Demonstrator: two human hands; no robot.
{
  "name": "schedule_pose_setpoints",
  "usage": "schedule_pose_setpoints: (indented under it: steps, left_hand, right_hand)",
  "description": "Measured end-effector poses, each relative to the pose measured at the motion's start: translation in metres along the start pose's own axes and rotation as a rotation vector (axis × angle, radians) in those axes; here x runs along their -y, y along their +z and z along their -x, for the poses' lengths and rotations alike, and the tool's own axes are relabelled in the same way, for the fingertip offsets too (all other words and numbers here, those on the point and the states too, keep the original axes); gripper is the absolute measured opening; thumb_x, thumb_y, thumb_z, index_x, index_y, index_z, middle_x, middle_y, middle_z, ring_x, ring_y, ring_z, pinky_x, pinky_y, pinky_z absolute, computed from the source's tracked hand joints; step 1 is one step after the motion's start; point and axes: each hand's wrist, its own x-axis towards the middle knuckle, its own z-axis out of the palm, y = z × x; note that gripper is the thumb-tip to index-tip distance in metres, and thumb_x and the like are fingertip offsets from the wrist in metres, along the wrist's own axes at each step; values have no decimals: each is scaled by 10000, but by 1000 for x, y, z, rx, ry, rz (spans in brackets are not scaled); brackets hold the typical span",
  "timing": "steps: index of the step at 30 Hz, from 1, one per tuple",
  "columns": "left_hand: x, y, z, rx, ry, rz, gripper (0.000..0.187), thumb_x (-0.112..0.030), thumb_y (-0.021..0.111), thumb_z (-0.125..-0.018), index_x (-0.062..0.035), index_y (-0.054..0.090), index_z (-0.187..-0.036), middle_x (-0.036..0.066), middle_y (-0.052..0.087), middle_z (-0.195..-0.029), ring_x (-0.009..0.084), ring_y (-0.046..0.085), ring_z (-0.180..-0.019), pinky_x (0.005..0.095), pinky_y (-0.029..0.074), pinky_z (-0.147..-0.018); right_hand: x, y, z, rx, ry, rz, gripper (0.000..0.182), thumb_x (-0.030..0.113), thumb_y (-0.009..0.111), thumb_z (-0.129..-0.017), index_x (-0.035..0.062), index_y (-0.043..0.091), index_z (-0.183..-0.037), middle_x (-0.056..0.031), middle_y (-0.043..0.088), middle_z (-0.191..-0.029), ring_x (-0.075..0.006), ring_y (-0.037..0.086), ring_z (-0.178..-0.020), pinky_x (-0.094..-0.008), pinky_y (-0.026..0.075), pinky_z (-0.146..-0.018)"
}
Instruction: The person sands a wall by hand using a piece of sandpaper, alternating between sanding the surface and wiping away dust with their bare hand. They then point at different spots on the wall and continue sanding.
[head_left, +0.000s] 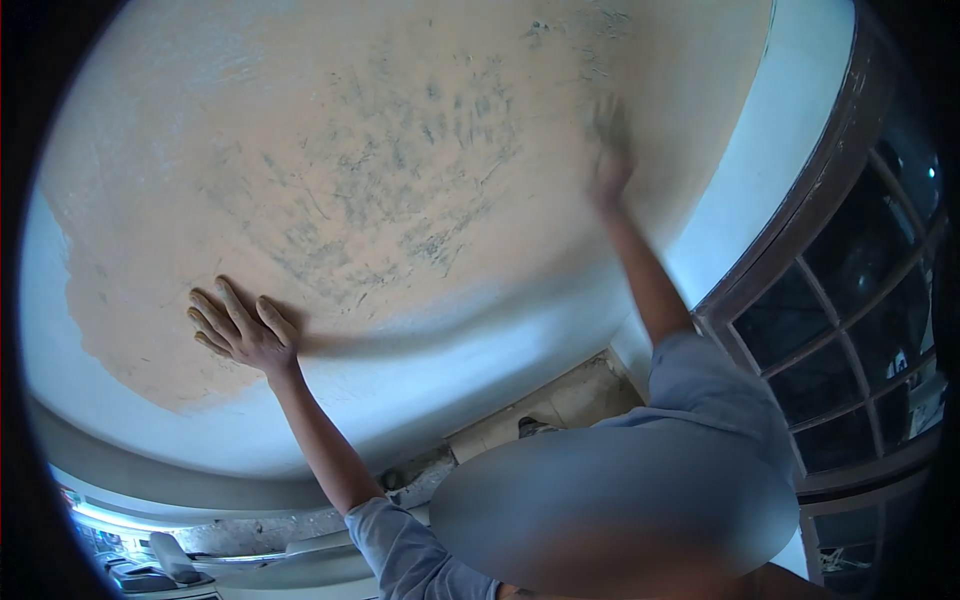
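Note:
A wall coated in a peach-beige layer [560, 200] fills most of the view, with dark green-grey streaks and smudges across its middle. My left hand [245, 325] lies against the lower left part of this coat, fingers spread and tips stained yellowish brown. Higher up at the right, my right hand [611, 150] is raised at the wall and smeared by motion, so its fingers and anything in them are hidden. Whether it touches the surface cannot be made out.
A brown-framed window with dark panes [860, 260] stands at the right. Pale wall [500, 360] borders the coat below. Floor tiles [580, 400] show at the wall's foot. Various items [165, 565] lie at the bottom left.

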Motion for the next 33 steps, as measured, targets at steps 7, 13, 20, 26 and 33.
schedule_pose_setpoints:
  steps: [7,13,20,26,33]
  left_hand:
    - [1,-2,1,-11,34,6,545,-419,345,-988,-98,472,-1410,184,330,-1513,344,258,-1422,470,81,-1160]
    - [2,3,2,-33,18,17,545,-429,353,-984,-97,495,-1392,194,347,-1501,347,269,-1417,461,79,-1163]
    - [0,0,0,-46,24,37,534,-413,361,-986,-93,494,-1393,183,352,-1502,333,273,-1416,453,92,-1160]
    - [1,-1,-1,-45,42,24,534,-410,365,-984,-90,495,-1392,189,354,-1499,339,277,-1414,461,97,-1158]
    - [-2,3,0,-54,21,43,549,-406,333,-985,-67,491,-1387,207,358,-1490,336,263,-1422,450,52,-1170]
  right_hand:
    - [-23,1,8,-36,62,-413,420,306,364,-1001,56,654,-1171,-168,535,-1359,-369,418,-1334,-490,215,-1147]
    - [-47,-9,-212,-129,104,-63,374,244,479,-978,-11,610,-1219,-24,541,-694,-105,447,-578,-263,416,-554]
    - [-20,-20,85,7,97,-104,449,264,413,-987,-20,533,-1313,-209,426,-1442,-364,309,-1397,-494,187,-1152]
    - [-123,-23,-43,26,-170,180,390,157,425,-966,-5,532,-1305,-201,473,-1404,-342,433,-1324,-444,364,-1072]
    - [-116,-17,-159,-243,-297,336,297,214,417,-981,47,661,-944,-138,594,-640,-295,561,-529,-442,391,-498]
